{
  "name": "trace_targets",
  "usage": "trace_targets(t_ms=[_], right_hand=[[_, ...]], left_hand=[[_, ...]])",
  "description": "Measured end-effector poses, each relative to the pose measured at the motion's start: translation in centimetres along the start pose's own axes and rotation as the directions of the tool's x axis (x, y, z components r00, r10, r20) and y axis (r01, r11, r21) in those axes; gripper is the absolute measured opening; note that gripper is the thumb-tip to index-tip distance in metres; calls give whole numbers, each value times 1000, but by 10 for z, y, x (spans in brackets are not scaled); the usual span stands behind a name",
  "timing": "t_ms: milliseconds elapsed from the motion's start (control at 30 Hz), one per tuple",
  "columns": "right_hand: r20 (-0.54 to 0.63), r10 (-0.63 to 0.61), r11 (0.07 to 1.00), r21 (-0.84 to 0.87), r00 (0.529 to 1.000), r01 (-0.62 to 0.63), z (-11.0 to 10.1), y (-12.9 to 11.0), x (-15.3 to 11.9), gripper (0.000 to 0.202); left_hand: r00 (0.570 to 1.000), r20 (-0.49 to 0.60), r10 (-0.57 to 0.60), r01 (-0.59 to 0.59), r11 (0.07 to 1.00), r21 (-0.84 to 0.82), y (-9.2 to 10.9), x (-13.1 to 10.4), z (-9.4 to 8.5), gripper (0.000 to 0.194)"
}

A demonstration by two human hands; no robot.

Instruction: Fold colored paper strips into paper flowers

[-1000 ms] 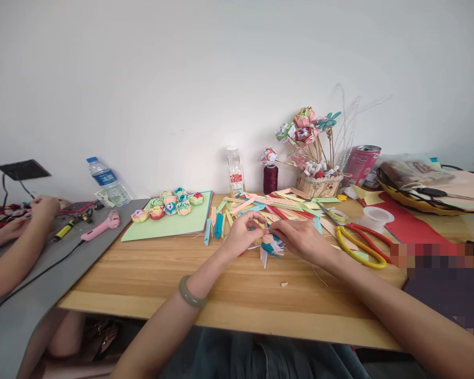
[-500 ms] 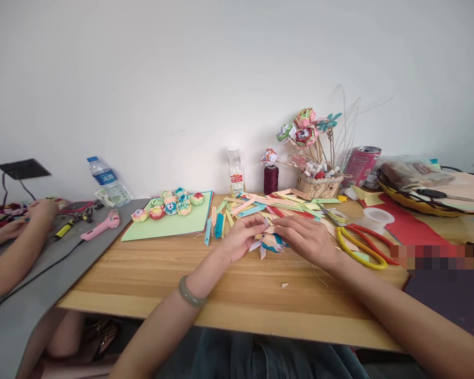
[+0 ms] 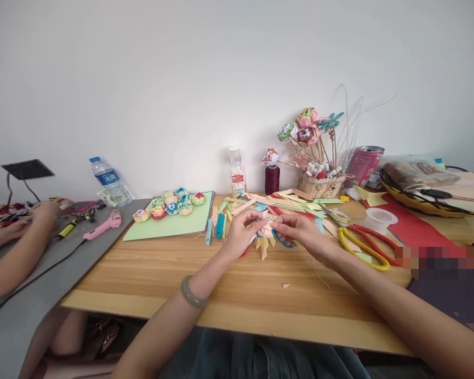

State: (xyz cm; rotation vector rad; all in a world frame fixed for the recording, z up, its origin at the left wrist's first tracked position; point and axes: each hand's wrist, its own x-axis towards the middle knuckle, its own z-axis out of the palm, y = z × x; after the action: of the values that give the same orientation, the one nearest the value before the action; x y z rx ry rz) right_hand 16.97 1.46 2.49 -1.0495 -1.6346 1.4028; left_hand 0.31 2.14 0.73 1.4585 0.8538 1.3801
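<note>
My left hand (image 3: 243, 231) and my right hand (image 3: 300, 231) meet above the wooden table (image 3: 237, 284), their fingers pinched on a folded-paper flower (image 3: 265, 229) between them. Pointed peach, yellow and blue tips of the flower stick out below my fingers; its far side is hidden. Just behind my hands lies a loose heap of coloured paper strips (image 3: 288, 201). A thin thread (image 3: 319, 275) hangs near my right wrist, and a small paper scrap (image 3: 286, 286) rests on the wood in front.
Small paper flowers (image 3: 173, 208) sit on green sheets (image 3: 142, 230) at left. Yellow-handled scissors (image 3: 367, 258), a tape roll (image 3: 381, 217) and a flower basket (image 3: 319, 188) stand right. A clear bottle (image 3: 237, 176) and thread spool (image 3: 272, 180) are behind. Another person's hand (image 3: 45, 213) is far left.
The flower has turned between my fingers, so peach and yellow tips now face me where white and blue ones showed. The view has shifted slightly.
</note>
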Motion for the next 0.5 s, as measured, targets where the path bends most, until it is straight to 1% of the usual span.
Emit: trace_targets(t_ms=[100, 200, 267, 333, 500], right_hand=[[36, 26, 993, 114, 999, -30, -1, 5, 3, 30], [74, 87, 965, 243, 993, -103, -2, 9, 4, 26], [105, 134, 933, 320, 985, -161, -3, 12, 5, 24], [131, 157, 900, 388, 979, -196, -3, 13, 6, 22], [172, 146, 853, 477, 974, -212, -2, 14, 7, 20]], left_hand=[[999, -15, -29, 28, 999, -34, 0, -1, 2, 10], [990, -36, -133, 127, 982, -141, -3, -3, 6, 14], [983, -50, -178, 165, 966, -198, -5, -4, 8, 18], [982, -66, -178, 160, 963, -215, -7, -5, 8, 20], [987, -128, -101, 74, 977, -202, -8, -3, 7, 20]])
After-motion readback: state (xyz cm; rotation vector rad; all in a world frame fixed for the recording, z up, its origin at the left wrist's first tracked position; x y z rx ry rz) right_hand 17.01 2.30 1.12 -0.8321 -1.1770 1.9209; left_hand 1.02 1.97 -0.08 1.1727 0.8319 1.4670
